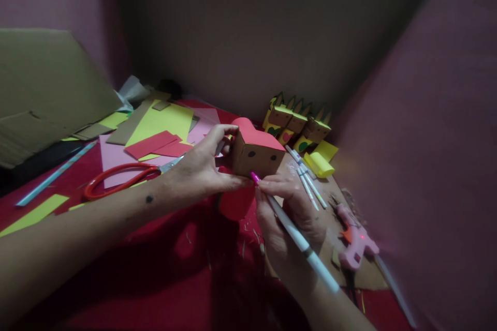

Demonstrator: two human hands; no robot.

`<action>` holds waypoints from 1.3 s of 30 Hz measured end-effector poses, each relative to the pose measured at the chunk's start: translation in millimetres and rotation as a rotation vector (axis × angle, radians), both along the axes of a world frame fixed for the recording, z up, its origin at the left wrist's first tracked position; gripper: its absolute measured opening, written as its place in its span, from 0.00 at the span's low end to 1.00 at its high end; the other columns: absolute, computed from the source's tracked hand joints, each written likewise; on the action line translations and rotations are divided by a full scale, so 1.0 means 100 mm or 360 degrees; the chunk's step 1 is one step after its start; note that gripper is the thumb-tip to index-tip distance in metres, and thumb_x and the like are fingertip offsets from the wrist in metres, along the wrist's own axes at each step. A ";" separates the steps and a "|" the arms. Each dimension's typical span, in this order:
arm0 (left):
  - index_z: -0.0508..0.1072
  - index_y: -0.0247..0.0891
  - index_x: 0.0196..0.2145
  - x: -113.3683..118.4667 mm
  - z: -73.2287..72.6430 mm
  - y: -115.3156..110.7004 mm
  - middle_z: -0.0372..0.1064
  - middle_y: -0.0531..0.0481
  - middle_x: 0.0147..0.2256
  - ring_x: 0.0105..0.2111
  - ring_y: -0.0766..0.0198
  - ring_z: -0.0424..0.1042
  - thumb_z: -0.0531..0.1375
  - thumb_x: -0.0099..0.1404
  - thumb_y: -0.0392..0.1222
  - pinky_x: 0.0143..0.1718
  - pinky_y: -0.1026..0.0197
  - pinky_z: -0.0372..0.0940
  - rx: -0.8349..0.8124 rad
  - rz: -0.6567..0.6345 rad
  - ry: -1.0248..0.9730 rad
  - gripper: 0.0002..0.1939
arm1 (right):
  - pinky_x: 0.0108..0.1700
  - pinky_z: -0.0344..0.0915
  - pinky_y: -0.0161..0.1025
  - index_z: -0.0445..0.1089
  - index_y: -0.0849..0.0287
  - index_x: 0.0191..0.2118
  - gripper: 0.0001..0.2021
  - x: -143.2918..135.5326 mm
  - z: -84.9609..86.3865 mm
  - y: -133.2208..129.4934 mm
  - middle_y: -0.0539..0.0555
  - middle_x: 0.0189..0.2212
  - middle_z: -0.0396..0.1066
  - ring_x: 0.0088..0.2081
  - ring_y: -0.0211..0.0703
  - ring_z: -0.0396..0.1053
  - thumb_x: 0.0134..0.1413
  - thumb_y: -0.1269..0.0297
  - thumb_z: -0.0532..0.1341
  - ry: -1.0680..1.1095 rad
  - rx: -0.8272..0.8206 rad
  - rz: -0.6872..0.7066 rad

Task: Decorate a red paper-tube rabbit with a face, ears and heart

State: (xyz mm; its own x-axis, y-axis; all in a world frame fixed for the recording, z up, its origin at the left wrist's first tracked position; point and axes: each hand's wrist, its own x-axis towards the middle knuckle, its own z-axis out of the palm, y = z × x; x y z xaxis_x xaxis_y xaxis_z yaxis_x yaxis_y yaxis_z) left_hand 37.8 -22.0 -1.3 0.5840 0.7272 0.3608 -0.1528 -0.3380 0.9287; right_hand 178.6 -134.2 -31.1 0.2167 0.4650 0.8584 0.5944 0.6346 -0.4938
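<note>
Left grip (204,165) was clasped in a C shape: index finger (217,134) arched above, thumb (232,182) stretched nearly straight below it, remaining fingers curled and partly hidden. Left forearm (85,243), bare, ran back and down to the left from this grip; a small dark mark (149,199) showed on the skin behind the wrist. Right grip (301,204) sat just right of the left thumb tip, pinched in a writing hold, its index fingertip near that thumb, other fingers folded in. Right forearm (326,305), also bare, trailed behind and below the right grip.
</note>
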 end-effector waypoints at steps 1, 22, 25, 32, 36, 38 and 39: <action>0.65 0.42 0.56 0.00 0.00 0.00 0.70 0.42 0.55 0.53 0.46 0.73 0.76 0.50 0.39 0.47 0.49 0.77 -0.0006 0.0004 0.0000 0.38 | 0.52 0.75 0.50 0.75 0.48 0.42 0.13 0.00 0.00 -0.01 0.48 0.35 0.77 0.38 0.42 0.78 0.61 0.78 0.64 -0.0009 -0.0019 -0.0010; 0.64 0.43 0.56 0.00 -0.01 0.02 0.71 0.43 0.53 0.52 0.46 0.73 0.76 0.49 0.39 0.49 0.45 0.77 -0.0003 -0.0005 -0.0016 0.39 | 0.51 0.76 0.49 0.73 0.49 0.42 0.12 -0.01 -0.02 0.01 0.47 0.35 0.77 0.38 0.40 0.77 0.62 0.78 0.64 -0.0007 0.0045 -0.0043; 0.65 0.41 0.56 0.00 0.02 0.02 0.72 0.44 0.49 0.51 0.45 0.74 0.75 0.48 0.39 0.50 0.44 0.76 -0.0007 0.0018 -0.0008 0.40 | 0.52 0.77 0.50 0.73 0.50 0.41 0.13 -0.01 0.00 0.02 0.47 0.35 0.77 0.37 0.40 0.77 0.61 0.78 0.64 -0.0009 0.0061 -0.0038; 0.64 0.43 0.54 -0.05 0.07 0.04 0.77 0.47 0.46 0.51 0.44 0.78 0.78 0.50 0.44 0.50 0.46 0.77 -0.0142 -0.0016 -0.0024 0.39 | 0.54 0.77 0.47 0.76 0.51 0.40 0.11 -0.02 0.08 -0.03 0.46 0.34 0.78 0.38 0.39 0.79 0.59 0.77 0.66 0.0191 0.0021 0.0071; 0.65 0.44 0.55 -0.07 0.07 0.07 0.79 0.45 0.47 0.55 0.41 0.78 0.78 0.51 0.45 0.51 0.45 0.77 -0.0181 -0.0028 -0.0030 0.39 | 0.46 0.78 0.41 0.77 0.50 0.38 0.11 -0.04 0.13 -0.02 0.47 0.35 0.79 0.38 0.38 0.79 0.58 0.77 0.67 0.0338 -0.0010 0.0105; 0.65 0.44 0.56 -0.08 0.07 0.09 0.79 0.44 0.50 0.56 0.41 0.78 0.78 0.52 0.44 0.53 0.45 0.76 -0.0201 -0.0045 -0.0042 0.39 | 0.45 0.78 0.39 0.78 0.51 0.38 0.11 -0.04 0.15 -0.01 0.47 0.34 0.79 0.40 0.39 0.80 0.57 0.77 0.67 0.0409 -0.0011 0.0117; 0.65 0.44 0.57 -0.08 0.07 0.09 0.79 0.44 0.51 0.57 0.41 0.77 0.78 0.52 0.43 0.54 0.45 0.76 -0.0210 -0.0045 -0.0049 0.39 | 0.45 0.78 0.39 0.78 0.51 0.37 0.11 -0.04 0.17 0.00 0.47 0.34 0.79 0.40 0.39 0.80 0.56 0.77 0.67 0.0428 -0.0017 0.0124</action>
State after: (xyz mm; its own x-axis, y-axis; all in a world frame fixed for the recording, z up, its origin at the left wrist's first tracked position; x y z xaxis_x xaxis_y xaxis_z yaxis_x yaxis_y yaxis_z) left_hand 29.7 -12.6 5.7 0.5949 0.7531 0.2810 -0.1897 -0.2082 0.9595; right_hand 174.5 -134.3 -14.3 0.3991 0.4978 0.7700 0.3907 0.6674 -0.6340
